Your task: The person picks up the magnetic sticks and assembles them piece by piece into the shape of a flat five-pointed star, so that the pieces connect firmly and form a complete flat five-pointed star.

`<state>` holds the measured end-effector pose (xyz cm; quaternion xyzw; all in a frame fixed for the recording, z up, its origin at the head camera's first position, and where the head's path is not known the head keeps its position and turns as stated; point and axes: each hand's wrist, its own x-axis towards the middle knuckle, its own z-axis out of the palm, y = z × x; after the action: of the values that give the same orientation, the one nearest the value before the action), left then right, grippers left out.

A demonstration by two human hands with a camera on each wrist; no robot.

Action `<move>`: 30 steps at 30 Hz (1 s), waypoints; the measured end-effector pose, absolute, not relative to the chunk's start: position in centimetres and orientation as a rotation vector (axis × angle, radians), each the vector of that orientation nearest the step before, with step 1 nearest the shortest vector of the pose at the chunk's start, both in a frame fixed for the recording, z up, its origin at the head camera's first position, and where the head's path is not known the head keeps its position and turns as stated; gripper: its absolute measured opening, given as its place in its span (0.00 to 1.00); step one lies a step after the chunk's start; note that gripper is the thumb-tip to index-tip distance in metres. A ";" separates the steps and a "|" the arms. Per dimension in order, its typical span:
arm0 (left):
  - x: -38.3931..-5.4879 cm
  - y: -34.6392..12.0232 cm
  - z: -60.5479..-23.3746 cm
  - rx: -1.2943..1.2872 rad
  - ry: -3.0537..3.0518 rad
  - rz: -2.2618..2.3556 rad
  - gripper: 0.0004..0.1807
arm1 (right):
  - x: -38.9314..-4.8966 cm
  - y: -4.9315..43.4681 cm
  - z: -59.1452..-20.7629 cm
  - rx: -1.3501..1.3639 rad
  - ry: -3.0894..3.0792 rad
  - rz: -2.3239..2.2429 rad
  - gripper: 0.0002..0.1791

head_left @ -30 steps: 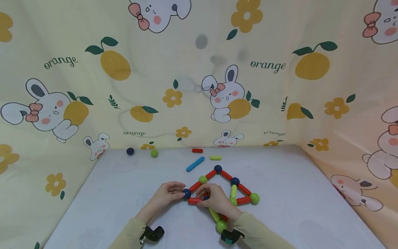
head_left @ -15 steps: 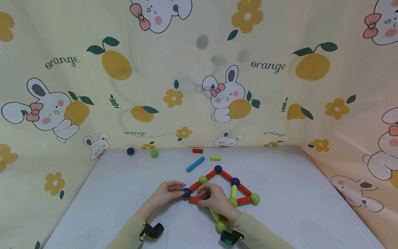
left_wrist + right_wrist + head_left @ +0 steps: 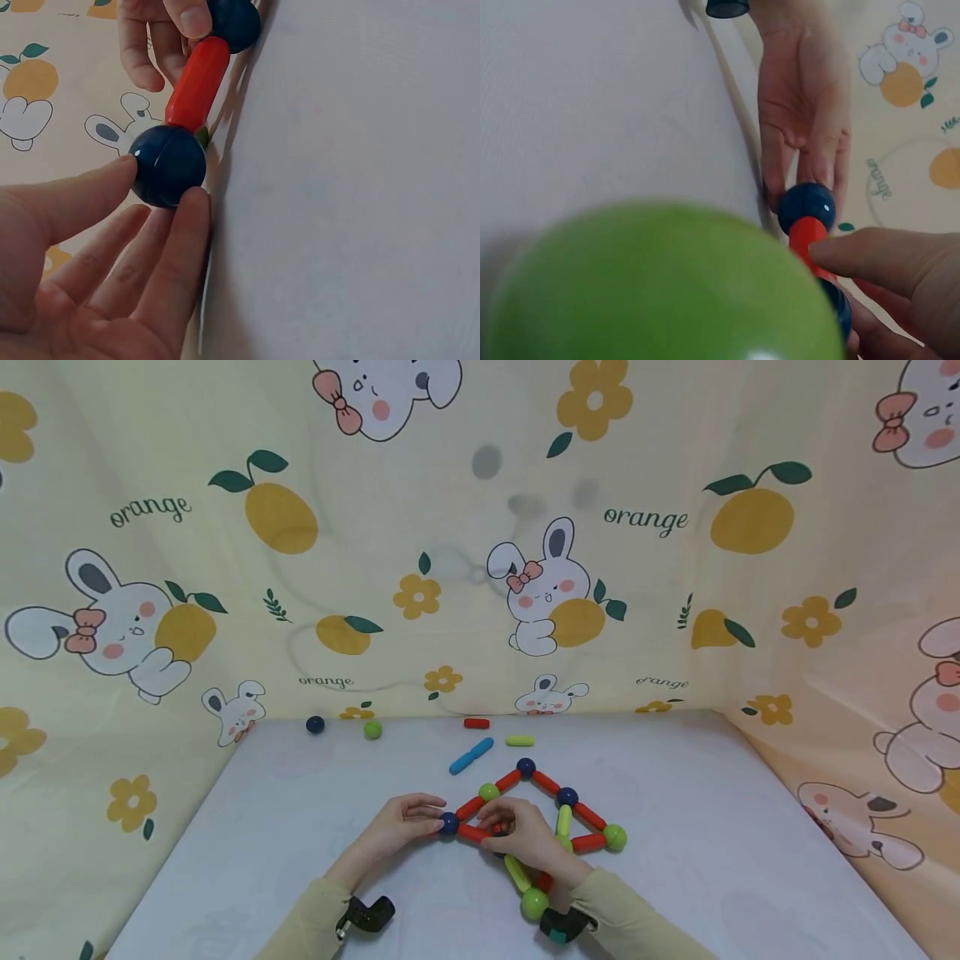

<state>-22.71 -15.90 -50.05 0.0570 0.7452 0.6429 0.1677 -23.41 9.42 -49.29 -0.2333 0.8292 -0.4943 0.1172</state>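
1. Red rod [image 3: 198,84]: above or on the tabletop [image 3: 712,827], left of centre in the head view, spanning the gap between the two hands; a ball at each end
2. Long axis, head view: runs from the first blue ball [image 3: 166,166] rightward and slightly toward the wearer; left wrist view shows it diagonal, lower left to upper right, pointing at the second blue ball [image 3: 235,24]; right wrist view shows it steep, running down and slightly right
3. Left hand [image 3: 393,828]: thumb and fingers pinch the first blue ball, touching opposite sides of it
4. Right hand [image 3: 531,842]: fingers grasp the second blue ball, one fingertip against the rod just beside it; this ball is mostly covered by the hand in the head view
5. Upper red rod [image 3: 470,808]: slants from the first blue ball up and right to a green ball [image 3: 489,792], making a V with the held rod, the first ball at its point
6. Lower green ball [image 3: 535,904]: near the right wrist; a yellow-green rod [image 3: 517,874] points from it up and left, toward the right hand
7. Blue rods [image 3: 472,756]: beyond the assembly, end to end, long axis slanting up and right
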 end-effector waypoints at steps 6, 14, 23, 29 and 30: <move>-22.4 -15.5 -50.0 0.152 2.064 1.875 0.24 | -23.7 11.0 -48.5 -0.682 2.282 -1.500 0.19; -22.0 -14.7 -50.0 0.148 2.167 1.880 0.20 | -24.7 14.6 -46.4 -0.601 2.229 -1.579 0.22; -21.4 -14.5 -49.5 0.014 2.366 1.809 0.19 | -27.4 19.3 -45.3 -0.370 2.426 -1.566 0.19; -20.5 -14.3 -47.7 0.025 2.381 1.844 0.17 | -28.5 21.5 -45.9 -0.362 2.444 -1.495 0.23; -20.3 -14.1 -47.4 0.054 2.326 1.865 0.18 | -28.7 21.7 -46.0 -0.366 2.442 -1.485 0.23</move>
<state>-20.32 -14.08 -47.42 0.0180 0.7775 0.6235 0.0798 -28.73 21.71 -46.02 -0.1260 0.8404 -0.5109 0.1296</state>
